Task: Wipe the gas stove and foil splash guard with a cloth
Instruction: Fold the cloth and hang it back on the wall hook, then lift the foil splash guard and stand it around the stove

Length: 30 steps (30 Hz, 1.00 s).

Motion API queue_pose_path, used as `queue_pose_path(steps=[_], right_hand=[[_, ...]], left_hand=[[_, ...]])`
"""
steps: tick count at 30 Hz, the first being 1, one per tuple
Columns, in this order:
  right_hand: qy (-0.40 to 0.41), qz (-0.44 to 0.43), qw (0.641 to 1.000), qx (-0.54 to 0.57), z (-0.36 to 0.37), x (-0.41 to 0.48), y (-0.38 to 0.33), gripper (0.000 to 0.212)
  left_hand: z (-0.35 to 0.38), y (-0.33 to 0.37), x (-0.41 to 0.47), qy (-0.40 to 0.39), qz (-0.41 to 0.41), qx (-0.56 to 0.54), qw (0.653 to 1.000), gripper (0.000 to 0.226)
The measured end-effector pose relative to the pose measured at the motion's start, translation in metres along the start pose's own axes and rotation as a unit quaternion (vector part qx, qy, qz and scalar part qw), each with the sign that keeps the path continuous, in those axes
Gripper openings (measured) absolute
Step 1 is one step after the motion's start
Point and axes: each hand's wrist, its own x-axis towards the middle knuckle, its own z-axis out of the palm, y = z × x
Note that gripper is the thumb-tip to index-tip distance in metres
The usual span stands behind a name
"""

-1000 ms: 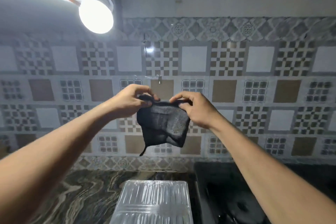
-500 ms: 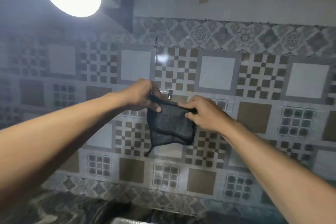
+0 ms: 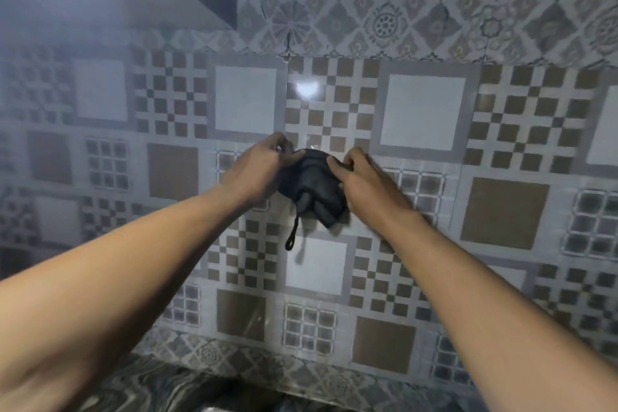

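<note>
Two bare hands, left hand (image 3: 255,168) and right hand (image 3: 366,180), hold a bunched dark cloth (image 3: 309,186) up against the patterned tile wall (image 3: 421,110), fingers pinching its top edge.

Home kitchen, seen from cook's own eye level. Glossy patterned wall tiles (image 3: 421,114) in brown, grey and white checks covering backsplash, floral border strip (image 3: 384,25) running above. Marbled dark stone countertop (image 3: 160,391) showing along bottom edge. Lamp glare (image 3: 306,89) reflecting off tiles. Dark cleaning cloth (image 3: 311,187) hanging at wall.
</note>
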Motion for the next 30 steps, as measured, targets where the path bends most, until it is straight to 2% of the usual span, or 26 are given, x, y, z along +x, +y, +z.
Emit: queue_pose_path(steps=[2,5,7,9,16,18,22,25,30], right_hand=[[-0.010,0.023,0.999,0.031,0.002,-0.006,-0.003,0.022],[-0.045,0.055,0.991,0.109,-0.005,-0.008,-0.008,0.054],[-0.062,0.059,0.991,0.104,-0.014,-0.011,-0.007,0.063],[-0.080,0.069,0.989,0.107,-0.026,-0.017,-0.006,0.064],[-0.104,0.089,0.976,0.169,-0.082,-0.052,-0.021,0.056],[-0.118,0.087,0.974,0.171,-0.092,-0.062,-0.029,0.059],[-0.157,0.054,0.972,0.167,-0.107,-0.079,-0.052,0.062],[-0.177,0.022,0.968,0.178,-0.113,-0.093,-0.073,0.063],[-0.225,-0.066,0.952,0.198,-0.105,-0.122,-0.113,0.063]], left_hand=[[0.005,0.001,-0.010,0.001,0.009,0.036,0.999,0.019],[0.005,0.007,-0.018,-0.014,0.012,0.032,0.999,0.012],[-0.003,0.008,-0.018,-0.053,0.002,0.061,0.997,0.033],[-0.017,0.015,-0.022,-0.075,-0.010,0.086,0.993,0.047],[-0.056,0.044,-0.064,-0.077,-0.023,0.081,0.993,0.049],[-0.065,0.053,-0.081,-0.088,-0.034,0.073,0.993,0.051],[-0.081,0.069,-0.123,-0.109,-0.061,0.095,0.988,0.062],[-0.092,0.072,-0.156,-0.139,-0.104,0.136,0.975,0.074],[-0.100,0.074,-0.231,-0.160,-0.193,0.156,0.955,0.078]])
